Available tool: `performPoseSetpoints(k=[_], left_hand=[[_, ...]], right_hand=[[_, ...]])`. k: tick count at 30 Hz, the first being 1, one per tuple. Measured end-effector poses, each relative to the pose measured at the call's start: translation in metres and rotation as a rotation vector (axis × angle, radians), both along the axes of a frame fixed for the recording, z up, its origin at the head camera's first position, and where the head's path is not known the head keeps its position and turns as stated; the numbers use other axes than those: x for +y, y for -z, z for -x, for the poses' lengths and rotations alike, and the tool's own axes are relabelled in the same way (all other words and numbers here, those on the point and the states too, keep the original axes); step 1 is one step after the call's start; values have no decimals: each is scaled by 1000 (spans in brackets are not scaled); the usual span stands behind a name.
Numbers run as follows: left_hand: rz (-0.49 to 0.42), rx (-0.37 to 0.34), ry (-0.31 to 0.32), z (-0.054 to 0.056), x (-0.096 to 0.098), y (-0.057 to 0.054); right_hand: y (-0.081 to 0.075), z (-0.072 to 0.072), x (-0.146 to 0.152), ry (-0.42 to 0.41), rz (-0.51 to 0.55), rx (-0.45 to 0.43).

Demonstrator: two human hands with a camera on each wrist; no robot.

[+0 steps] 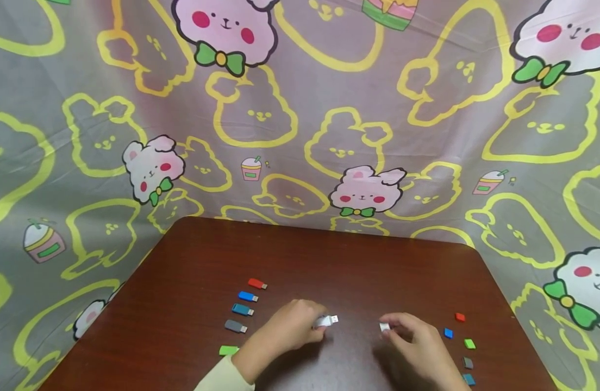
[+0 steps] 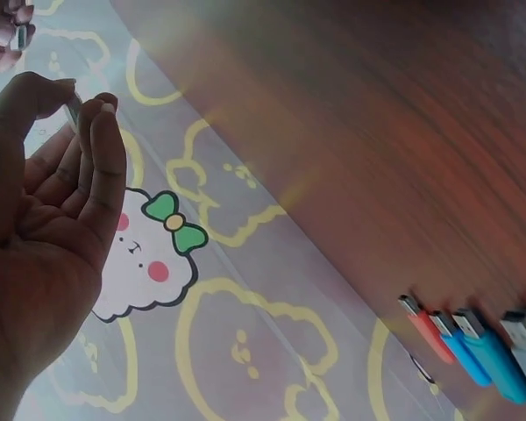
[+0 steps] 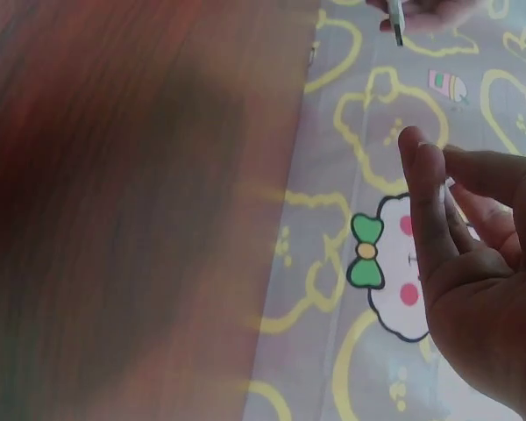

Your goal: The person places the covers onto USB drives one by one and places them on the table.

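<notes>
Between thumb and fingers my left hand (image 1: 300, 323) pinches a white USB flash drive (image 1: 324, 321), its metal plug pointing right. Across a short gap, my right hand (image 1: 417, 342) holds a small white cap (image 1: 385, 327) at its fingertips. Both hands are over the middle of the table, with the plug facing the cap. In the left wrist view the left hand (image 2: 61, 175) mostly covers the drive. The right wrist view shows the right hand (image 3: 473, 228) hiding most of the cap, and the drive's plug (image 3: 397, 31) beyond it.
On the brown table (image 1: 329, 260), a column of uncapped drives lies at left: red (image 1: 257, 283), blue (image 1: 248, 296), teal (image 1: 242, 309), grey (image 1: 235, 326), green (image 1: 228, 350). Loose caps lie at right: red (image 1: 460, 316), blue (image 1: 448, 333), green (image 1: 469, 344), grey (image 1: 468, 362), teal (image 1: 468, 379). A patterned curtain (image 1: 300, 163) surrounds the table.
</notes>
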State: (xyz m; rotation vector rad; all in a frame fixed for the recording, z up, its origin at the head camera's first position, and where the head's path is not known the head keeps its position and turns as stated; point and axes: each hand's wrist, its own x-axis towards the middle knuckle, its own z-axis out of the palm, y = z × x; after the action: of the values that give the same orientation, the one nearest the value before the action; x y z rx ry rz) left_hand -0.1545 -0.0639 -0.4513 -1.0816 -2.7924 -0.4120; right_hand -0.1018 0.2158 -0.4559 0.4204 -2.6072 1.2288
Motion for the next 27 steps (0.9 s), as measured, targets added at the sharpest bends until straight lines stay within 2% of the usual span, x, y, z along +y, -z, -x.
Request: performPoseSetpoints(k=[5,9,13,20,27], left_hand=[[4,85,34,-3,5,1],[-13,159,62,-5,7,2],[-33,166,90,-6,10,1],[-60,180,148,-8,13,-1],[-97,209,181,-9,14,-1]], right_hand=[[1,1,-7,-88,35,-48],[4,1,-13,-124,50,-6],[6,0,-20,-140,60,37],[8,0,-29,-166,119,48],[6,-2,-35,-168,131,4]])
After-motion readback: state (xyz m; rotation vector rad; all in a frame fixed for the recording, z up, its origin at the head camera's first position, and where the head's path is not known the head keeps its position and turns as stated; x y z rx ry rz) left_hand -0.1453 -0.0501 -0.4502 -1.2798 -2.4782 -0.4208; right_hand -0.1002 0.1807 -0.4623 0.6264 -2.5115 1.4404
